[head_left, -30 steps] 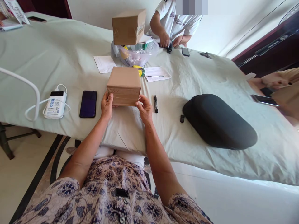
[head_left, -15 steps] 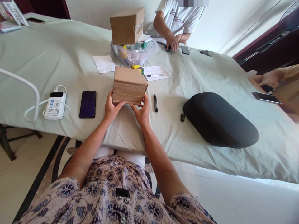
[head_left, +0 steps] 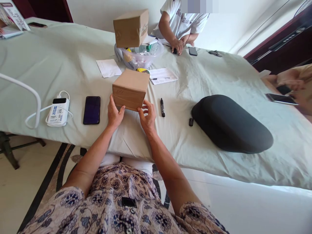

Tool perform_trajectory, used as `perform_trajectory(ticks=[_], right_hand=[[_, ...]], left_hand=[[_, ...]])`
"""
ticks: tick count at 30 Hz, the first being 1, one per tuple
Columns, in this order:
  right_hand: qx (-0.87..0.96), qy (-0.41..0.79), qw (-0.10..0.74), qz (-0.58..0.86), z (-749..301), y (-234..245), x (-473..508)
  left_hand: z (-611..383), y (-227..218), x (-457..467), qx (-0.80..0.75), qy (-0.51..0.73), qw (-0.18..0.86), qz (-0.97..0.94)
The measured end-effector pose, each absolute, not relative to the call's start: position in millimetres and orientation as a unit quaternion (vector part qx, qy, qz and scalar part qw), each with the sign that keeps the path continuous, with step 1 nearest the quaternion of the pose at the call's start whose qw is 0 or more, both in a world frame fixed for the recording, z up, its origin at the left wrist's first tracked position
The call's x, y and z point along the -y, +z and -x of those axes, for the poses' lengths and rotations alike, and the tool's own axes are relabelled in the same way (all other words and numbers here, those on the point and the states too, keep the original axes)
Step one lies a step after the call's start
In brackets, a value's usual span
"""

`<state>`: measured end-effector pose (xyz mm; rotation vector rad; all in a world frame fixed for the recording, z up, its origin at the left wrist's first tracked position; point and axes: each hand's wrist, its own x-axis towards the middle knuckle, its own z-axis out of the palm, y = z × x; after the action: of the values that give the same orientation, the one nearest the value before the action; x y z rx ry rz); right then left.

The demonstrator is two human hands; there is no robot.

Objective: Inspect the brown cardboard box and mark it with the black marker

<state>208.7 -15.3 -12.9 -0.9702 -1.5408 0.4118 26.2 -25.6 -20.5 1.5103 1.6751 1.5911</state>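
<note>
A small brown cardboard box is between my hands, turned at an angle over the cloth-covered table. My left hand grips its left lower side, thumb along the near face. On the lower right corner my right hand closes with thumb and fingers. Whether the box's underside rests on the cloth, I cannot tell. To the right of my right hand lies a black marker. A dark phone lies flat to the left of my left hand. Behind the box a yellow tape measure shows in part.
A clear plastic basin holds bottles, and a larger cardboard box stands at it. Papers lie nearby. A white power bank with cable sits left; a black case sits right. Another person's hands are across the table.
The small box has turned in my hands and shifted slightly left, so its near face points more to the left. Both hands have stayed on it.
</note>
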Motion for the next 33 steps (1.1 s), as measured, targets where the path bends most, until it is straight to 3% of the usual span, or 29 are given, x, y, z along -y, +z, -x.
perform_trajectory(ticks=[14,22,29,33], right_hand=[[0.698,0.225,0.525,0.432,-193,-19,26],[0.705,0.242,0.518,0.419,-192,-16,27],[0.687,0.166,0.57,0.42,-202,-9,20],[0.723,0.092,0.55,0.409,-205,-7,12]], left_hand=[[-28,-7,30,-0.619,0.564,0.195,-0.51],[-30,-2,32,-0.611,0.559,0.107,-0.551],[-29,3,34,-0.619,0.524,0.051,-0.583],[-35,6,35,-0.608,0.503,0.05,-0.612]])
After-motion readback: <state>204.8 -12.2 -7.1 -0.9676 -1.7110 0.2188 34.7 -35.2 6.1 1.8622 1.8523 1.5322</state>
